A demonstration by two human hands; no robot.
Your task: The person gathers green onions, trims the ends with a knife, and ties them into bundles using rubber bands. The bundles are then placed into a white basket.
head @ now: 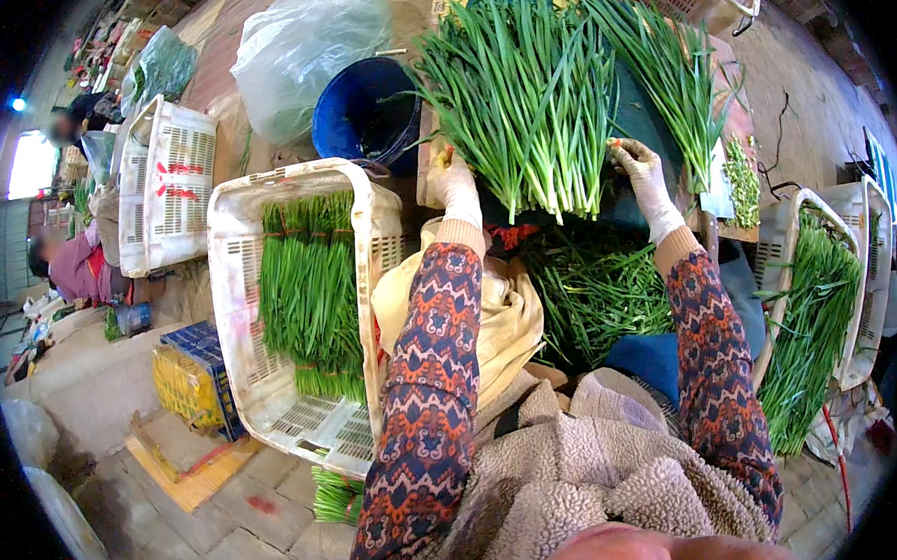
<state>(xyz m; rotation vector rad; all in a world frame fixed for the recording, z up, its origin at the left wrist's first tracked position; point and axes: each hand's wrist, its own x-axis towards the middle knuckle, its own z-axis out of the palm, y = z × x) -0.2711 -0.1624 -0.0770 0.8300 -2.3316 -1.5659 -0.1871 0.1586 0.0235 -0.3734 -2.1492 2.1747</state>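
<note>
A broad bunch of garlic chives lies on the work table, pale stem ends towards me. At its left edge is my left hand in a whitish glove, fingers curled with a bit of orange-red at the tips. My gloved right hand is beside the stems on the right, thumb and fingers pinched on a small orange-red tie end. Any strand under the bunch is hidden. A smaller loose bunch of chives lies farther right on the dark green table cover.
At my left stands a white plastic crate with banded chive bundles; behind it is a blue bucket. Loose leaves lie below the table edge. Another crate of chives stands right. People sit at far left.
</note>
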